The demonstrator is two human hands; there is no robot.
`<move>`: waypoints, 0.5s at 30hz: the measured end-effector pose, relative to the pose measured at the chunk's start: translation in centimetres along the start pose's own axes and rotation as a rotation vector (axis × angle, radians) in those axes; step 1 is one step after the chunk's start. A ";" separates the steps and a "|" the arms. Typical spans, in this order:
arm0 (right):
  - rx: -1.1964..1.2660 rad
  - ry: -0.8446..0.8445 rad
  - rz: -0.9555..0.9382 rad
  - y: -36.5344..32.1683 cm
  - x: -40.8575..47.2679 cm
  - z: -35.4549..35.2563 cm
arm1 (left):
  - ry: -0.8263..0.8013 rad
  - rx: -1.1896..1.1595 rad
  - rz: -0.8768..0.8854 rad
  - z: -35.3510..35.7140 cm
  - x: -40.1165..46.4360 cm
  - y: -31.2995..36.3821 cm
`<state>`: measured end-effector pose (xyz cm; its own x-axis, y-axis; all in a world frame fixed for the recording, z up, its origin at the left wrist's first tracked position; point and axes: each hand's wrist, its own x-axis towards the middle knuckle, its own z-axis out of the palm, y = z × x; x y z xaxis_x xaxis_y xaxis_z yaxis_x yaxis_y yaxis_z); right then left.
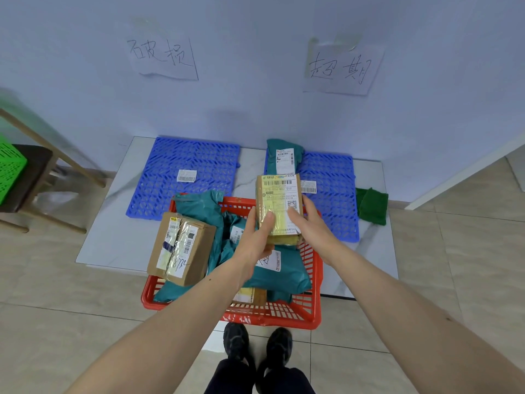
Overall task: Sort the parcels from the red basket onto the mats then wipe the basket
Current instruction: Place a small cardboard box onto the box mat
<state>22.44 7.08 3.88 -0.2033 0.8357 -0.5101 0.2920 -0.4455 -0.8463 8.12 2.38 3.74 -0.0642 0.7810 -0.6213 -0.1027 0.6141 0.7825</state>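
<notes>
Both hands hold a small taped cardboard parcel (277,203) up over the far side of the red basket (309,311). My left hand (255,237) grips its lower left edge, thumb on the label. My right hand (309,223) holds its right side. In the basket lie a larger brown box (181,248) and several teal mailer bags (281,274). Two blue lattice mats lie beyond: the left mat (181,177) bears only a loose label, the right mat (332,191) carries one teal bag (284,157).
A folded green cloth (372,206) lies on the grey slab right of the right mat. Paper signs hang on the wall above each mat. A wooden chair with a green crate (10,169) stands at the left. My shoes are just behind the basket.
</notes>
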 end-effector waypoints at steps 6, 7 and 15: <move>0.010 -0.030 -0.044 -0.1 0.0 0.1 | 0.010 0.007 0.024 -0.1 -0.2 -0.2; 0.006 -0.038 -0.046 -0.1 0.0 0.1 | 0.017 0.004 0.027 -0.1 -0.2 -0.2; -0.001 -0.097 -0.044 -0.7 1.0 1.3 | 0.077 -0.048 0.032 -1.3 -0.7 0.4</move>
<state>20.82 7.81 3.73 -0.3052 0.8197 -0.4848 0.2818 -0.4085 -0.8682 6.89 1.91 4.41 -0.1446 0.7878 -0.5987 -0.1464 0.5814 0.8004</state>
